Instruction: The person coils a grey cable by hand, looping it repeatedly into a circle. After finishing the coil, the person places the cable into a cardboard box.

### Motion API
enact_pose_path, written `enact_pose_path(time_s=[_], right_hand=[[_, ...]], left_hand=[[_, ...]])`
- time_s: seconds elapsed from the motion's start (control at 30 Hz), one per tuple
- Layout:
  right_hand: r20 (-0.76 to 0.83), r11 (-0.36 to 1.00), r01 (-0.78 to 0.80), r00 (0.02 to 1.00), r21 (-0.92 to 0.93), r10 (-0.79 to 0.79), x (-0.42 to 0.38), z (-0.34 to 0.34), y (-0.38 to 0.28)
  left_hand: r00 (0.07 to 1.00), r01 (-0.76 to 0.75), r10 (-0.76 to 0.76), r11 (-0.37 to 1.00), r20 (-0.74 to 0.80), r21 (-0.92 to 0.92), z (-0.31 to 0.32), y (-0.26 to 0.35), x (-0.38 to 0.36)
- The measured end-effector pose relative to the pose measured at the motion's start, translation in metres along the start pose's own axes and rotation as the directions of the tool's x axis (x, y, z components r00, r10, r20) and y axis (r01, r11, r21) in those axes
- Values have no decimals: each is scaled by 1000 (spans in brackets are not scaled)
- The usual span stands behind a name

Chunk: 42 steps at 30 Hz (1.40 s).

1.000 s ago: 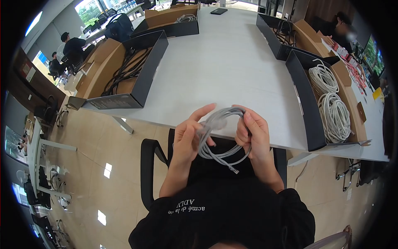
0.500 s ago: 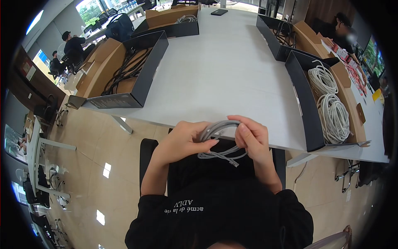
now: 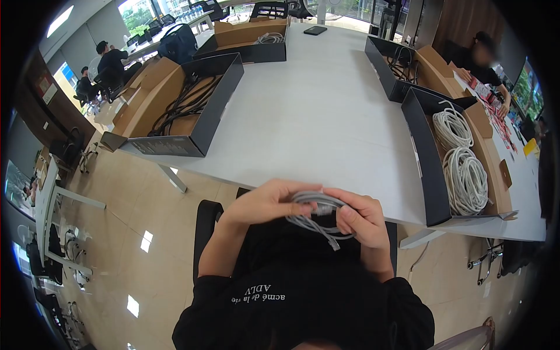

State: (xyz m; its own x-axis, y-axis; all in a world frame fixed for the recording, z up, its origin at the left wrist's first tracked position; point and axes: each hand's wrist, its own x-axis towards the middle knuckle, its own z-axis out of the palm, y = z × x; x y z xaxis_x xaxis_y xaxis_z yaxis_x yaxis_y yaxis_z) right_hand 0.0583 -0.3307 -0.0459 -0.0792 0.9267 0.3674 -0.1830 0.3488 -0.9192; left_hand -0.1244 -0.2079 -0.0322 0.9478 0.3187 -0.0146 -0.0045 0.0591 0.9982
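A grey network cable [image 3: 318, 197] is gathered into a small coil just past the table's near edge, above my lap. My left hand [image 3: 259, 204] grips the coil's left side, thumb underneath and fingers over the top. On the right, my right hand [image 3: 364, 221] pinches the loops between thumb and fingers. Below the coil dangles a loose end with a clear plug [image 3: 334, 245]. Another plug [image 3: 322, 209] seems to show inside the loops, partly hidden by strands.
On the white table [image 3: 303, 122], a box of black cables [image 3: 189, 105] stands left, with a box of white cable [image 3: 269, 38] behind. Right are a box of dark cables [image 3: 402, 67] and one of white coils [image 3: 465, 181]. A phone [image 3: 315, 30] lies far back. A person [image 3: 481, 64] sits beyond.
Both hands and the coil sit slightly lower in view, as the whole scene has shifted down. My left fingers now reach further over the coil's top. The loose end still hangs.
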Motion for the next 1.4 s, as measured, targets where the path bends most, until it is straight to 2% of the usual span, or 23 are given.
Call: enact_pose_path(time_s=[0.07, 0.13, 0.17, 0.2, 0.27, 0.3, 0.4, 0.53, 0.63, 0.67, 0.77, 0.87, 0.9, 1.0, 1.07, 1.13, 1.17, 1.2, 1.23, 1.27, 1.3, 1.37, 1.4], right_hand=[[41, 998, 8, 999, -64, -6, -1, 1, 0], [82, 994, 5, 997, -107, 3, -2, 2, 0], [103, 993, 4, 995, -120, 8, -2, 1, -1], [123, 991, 5, 992, -134, 11, -2, 0, -1], [117, 1000, -29, 993, 10, 28, -1, 3, 3], [115, 996, -48, 993, 80, 38, -1, 4, 4], [59, 954, -130, 991, 269, 118, 4, 8, 3], [79, 959, -131, 990, 253, 114, 1, 8, 3], [92, 936, -166, 985, 309, 145, 1, 8, 4], [103, 921, -192, 981, 340, 166, 0, 7, 5], [177, 897, -227, 969, 379, 171, 1, 2, 8], [177, 907, -210, 972, 365, 154, 0, -2, 8], [160, 914, -199, 976, 354, 150, -1, -3, 8], [134, 965, -199, 975, 170, 177, -1, 2, 7], [154, 959, -211, 971, 188, 183, 1, 3, 9], [133, 962, -180, 979, 204, 155, 2, 5, 10], [137, 954, -183, 978, 238, 154, 3, 6, 10], [140, 944, -186, 978, 271, 153, 3, 6, 9], [144, 934, -189, 978, 302, 151, 3, 8, 8], [123, 965, -135, 986, 224, 109, 4, 14, 7], [109, 987, -81, 992, 142, 66, 5, 23, 6], [110, 999, -15, 994, 40, 10, 10, 33, 4], [77, 994, -12, 997, 112, 4, 11, 34, 5]], left_hand=[[999, 32, -40, 960, 21, 279, 9, 11, -1], [990, 81, -128, 853, 55, 516, 10, 17, -1], [993, 14, -56, 936, 108, 352, 9, 7, -3], [972, 45, -112, 952, 207, 304, 5, 8, -5], [889, 125, -207, 968, 408, 217, -2, 9, -10], [905, 46, -82, 994, 417, 95, -3, -1, -10], [931, 109, -19, 967, 365, -229, -2, -13, -12], [923, 86, 96, 893, 373, -442, 9, -22, -14], [873, 80, 286, 716, 395, -694, 13, -42, -11], [848, 78, 357, 647, 392, -758, 14, -47, -10], [813, 35, 419, 658, 404, -752, 15, -55, -11], [949, -49, 196, 865, 246, -500, 7, -43, -20], [986, -39, 95, 929, 137, -367, 5, -33, -24], [994, -29, 21, 997, -111, -72, 9, -17, -23], [954, -69, 114, 984, -277, 167, 18, -22, -21], [883, -51, 256, 886, -393, 461, 24, -25, -17], [820, -69, 313, 885, -478, 461, 31, -24, -14], [750, -72, 441, 795, -493, 602, 33, -22, -11], [668, -59, 568, 684, -480, 727, 34, -20, -7], [577, -29, 687, 558, -442, 830, 34, -19, -3], [447, -41, 809, 444, -381, 895, 26, -25, 6], [285, -106, 894, 388, -346, 916, 12, -33, 22], [200, -131, 924, 356, -327, 925, 7, -34, 27]])
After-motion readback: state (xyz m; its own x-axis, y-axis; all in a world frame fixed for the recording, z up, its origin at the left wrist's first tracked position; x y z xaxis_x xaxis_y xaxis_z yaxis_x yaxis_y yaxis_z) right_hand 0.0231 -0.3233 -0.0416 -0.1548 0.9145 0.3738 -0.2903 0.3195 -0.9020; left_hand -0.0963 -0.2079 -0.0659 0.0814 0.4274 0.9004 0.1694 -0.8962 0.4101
